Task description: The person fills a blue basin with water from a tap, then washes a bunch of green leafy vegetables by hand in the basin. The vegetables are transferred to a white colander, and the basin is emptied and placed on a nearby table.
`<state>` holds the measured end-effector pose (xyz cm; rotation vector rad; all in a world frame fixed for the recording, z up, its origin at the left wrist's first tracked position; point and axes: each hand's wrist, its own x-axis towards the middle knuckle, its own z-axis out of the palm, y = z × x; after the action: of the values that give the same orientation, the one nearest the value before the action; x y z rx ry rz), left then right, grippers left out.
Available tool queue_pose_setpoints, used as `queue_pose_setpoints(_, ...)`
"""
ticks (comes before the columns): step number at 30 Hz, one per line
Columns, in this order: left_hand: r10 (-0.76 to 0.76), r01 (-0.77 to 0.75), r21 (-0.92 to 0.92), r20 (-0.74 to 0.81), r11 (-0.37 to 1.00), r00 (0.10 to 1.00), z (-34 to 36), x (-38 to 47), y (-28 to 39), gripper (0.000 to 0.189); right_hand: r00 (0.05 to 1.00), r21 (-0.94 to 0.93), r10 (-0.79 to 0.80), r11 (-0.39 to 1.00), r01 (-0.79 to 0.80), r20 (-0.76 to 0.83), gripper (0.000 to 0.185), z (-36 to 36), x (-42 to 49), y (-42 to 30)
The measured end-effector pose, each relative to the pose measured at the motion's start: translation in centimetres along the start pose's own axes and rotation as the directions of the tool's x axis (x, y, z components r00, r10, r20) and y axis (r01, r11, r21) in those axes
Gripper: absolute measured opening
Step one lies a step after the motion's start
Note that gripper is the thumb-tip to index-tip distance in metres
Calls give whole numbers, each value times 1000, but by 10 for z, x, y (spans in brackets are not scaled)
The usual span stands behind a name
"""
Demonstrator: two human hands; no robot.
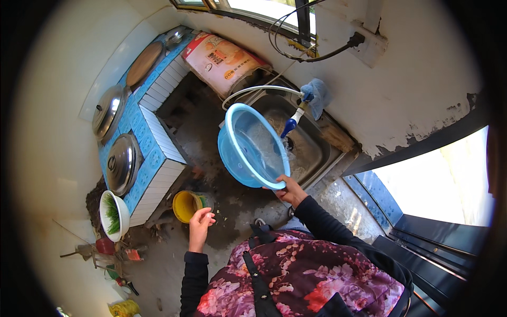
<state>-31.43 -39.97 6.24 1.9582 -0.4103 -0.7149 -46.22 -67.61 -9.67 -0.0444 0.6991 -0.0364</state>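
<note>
My right hand (292,191) grips the near rim of a light blue plastic basin (241,158). The basin is tilted, its mouth facing the steel sink (313,158), and it overlaps the sink's left side. Water glistens near the drain, beneath a tap with a blue-and-white nozzle (294,122). My left hand (201,226) is raised with loosely bent fingers and holds nothing. Beyond its fingertips, lower down, a yellow bucket (183,207) stands on the floor. What the basin contains is hard to make out.
A blue-tiled stove counter (148,144) carries lidded pots (121,163) and a round wooden lid (144,65). Green vegetables (112,216) lie in a white bowl (124,222) at its near end. A pink printed sack (222,61) lies behind the sink. A black cable (332,55) hangs from a wall socket.
</note>
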Motion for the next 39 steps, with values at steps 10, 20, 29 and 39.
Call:
queue_pose_setpoints(10, -61, 58, -140, -17, 988, 998, -24, -7, -20, 22, 957, -130, -240, 967, 221, -159, 13, 7, 0, 19)
queue_pose_setpoints(20, -30, 6, -233, -97, 972, 995, -128, -20, -89, 23, 987, -239, -95, 969, 62, -131, 22, 67, 53, 73)
queue_pose_setpoints(29, -247, 103, -356, -386, 929, 889, -269, -69, -193, 23, 958, -590, -269, 791, 160, -101, 12, 221, 153, 188)
queue_pose_setpoints(39, -309, 175, -406, -291, 897, 905, -327, -61, -254, 23, 966, -556, 14, 816, -161, -259, 13, 238, 154, 290)
